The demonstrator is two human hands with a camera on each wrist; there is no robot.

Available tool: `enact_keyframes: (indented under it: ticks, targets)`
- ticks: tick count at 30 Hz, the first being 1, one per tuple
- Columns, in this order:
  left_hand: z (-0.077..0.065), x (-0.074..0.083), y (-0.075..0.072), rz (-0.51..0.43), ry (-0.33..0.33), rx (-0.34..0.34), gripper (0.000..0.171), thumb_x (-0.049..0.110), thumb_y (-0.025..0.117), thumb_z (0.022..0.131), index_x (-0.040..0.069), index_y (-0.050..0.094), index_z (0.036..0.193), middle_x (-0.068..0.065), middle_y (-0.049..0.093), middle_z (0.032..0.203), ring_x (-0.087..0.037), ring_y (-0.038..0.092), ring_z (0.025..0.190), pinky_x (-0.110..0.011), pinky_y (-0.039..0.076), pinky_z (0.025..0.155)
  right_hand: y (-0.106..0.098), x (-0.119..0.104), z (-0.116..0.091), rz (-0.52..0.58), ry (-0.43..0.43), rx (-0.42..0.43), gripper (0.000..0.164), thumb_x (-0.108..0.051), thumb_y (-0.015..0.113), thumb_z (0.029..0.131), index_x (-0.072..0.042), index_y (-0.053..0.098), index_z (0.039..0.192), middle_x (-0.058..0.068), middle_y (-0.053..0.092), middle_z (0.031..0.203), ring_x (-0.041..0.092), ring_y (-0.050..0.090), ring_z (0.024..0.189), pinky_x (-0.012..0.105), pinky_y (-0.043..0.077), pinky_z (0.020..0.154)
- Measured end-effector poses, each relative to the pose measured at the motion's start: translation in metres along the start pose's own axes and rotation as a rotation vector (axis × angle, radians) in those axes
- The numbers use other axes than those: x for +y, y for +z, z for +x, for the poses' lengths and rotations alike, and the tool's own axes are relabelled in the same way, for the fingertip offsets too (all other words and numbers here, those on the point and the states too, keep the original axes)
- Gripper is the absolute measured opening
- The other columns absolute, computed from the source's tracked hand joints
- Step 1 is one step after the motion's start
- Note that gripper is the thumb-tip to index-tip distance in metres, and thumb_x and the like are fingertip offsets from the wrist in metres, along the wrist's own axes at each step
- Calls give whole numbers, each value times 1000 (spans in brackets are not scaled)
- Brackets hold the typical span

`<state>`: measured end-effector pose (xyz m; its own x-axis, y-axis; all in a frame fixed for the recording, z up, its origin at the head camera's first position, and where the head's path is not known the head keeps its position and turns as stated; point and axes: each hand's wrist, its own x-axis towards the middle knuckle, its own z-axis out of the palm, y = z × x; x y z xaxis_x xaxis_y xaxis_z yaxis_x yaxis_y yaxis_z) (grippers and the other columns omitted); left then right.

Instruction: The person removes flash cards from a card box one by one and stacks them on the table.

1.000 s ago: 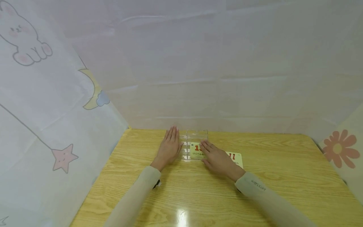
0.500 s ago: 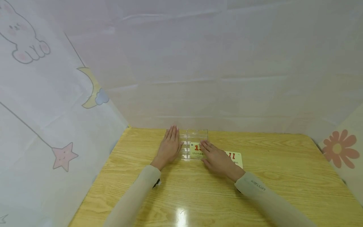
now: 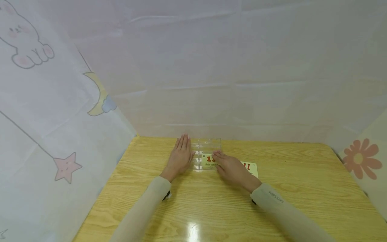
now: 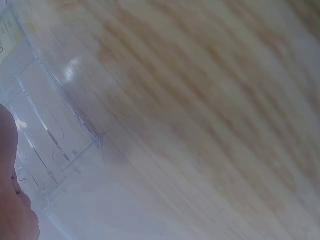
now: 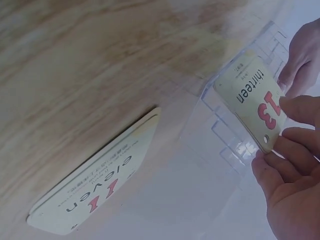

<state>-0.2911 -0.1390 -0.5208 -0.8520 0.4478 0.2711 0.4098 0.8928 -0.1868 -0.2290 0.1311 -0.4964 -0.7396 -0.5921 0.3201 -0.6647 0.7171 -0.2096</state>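
Observation:
A clear plastic holder (image 3: 210, 143) with ridged compartments lies at the table's far edge. My left hand (image 3: 179, 158) rests on its left part, fingers straight and side by side. Over the right part, my right hand (image 3: 233, 168) pinches a pale yellow number card (image 3: 208, 162) reading "13 thirteen". In the right wrist view the thumb lies on the face of that card (image 5: 252, 97), with the other fingers at its edge and behind it. A stack of cards (image 5: 95, 185) topped by "11 eleven" lies just right of the holder, partly hidden by my right hand in the head view.
The wooden table (image 3: 193, 201) ends at a pale fabric wall (image 3: 211, 84) directly behind the holder. More printed fabric rises along the left side (image 3: 45, 134) and at the right. Wood surface stretches to both sides and toward me.
The thirteen card has shifted slightly toward me in the holder. My right fingers have moved a little and look more bent. My left hand has stayed in place.

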Motion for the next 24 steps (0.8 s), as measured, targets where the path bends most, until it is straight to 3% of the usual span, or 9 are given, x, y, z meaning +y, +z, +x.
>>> enact_keyframes:
  ticks: [4,7,10,12,14,19,24]
  targets:
    - [0,0,0,3,2,-4,71,41,41,113,-8,26,162,-27,25,172,-39,25,163,-49,21,136,-5,-1,3,97,44,18,42,-4,69,100,-1,65,141,17,63,149,32,63,136,35,64,89]
    - [0,0,-1,17,6,-2,71,41,40,114,-8,27,162,-28,25,172,-39,26,162,-49,22,136,-6,0,5,179,93,24,40,-1,68,100,-5,67,140,14,65,146,28,74,118,27,54,69]
    - [1,0,-1,24,8,-1,71,42,40,113,-9,28,162,-28,25,172,-39,27,162,-49,23,135,-6,2,6,234,119,50,38,-3,69,100,-9,71,137,11,69,142,26,78,108,27,61,75]
    - [1,0,-1,24,6,-2,70,42,40,113,-8,28,162,-28,26,172,-39,27,162,-49,23,135,-5,4,7,264,127,75,35,-4,70,99,-10,73,133,10,71,138,25,78,105,35,66,85]
    - [0,0,0,23,4,-3,71,42,40,113,-8,28,162,-27,25,172,-39,26,162,-49,23,135,-4,7,8,280,127,100,33,-5,71,98,-11,76,130,9,73,135,25,76,114,40,65,92]
    - [0,2,0,13,-1,-10,72,41,41,113,-8,24,163,-27,22,173,-38,23,163,-49,20,136,-4,14,7,329,152,98,30,-6,71,98,-12,77,128,10,77,128,26,77,113,42,65,92]
    - [0,2,-1,18,-3,-25,74,41,43,113,-8,21,164,-27,23,173,-39,24,163,-49,21,136,-5,17,8,409,206,68,29,-4,72,97,-8,77,126,12,79,121,26,79,108,35,66,88]
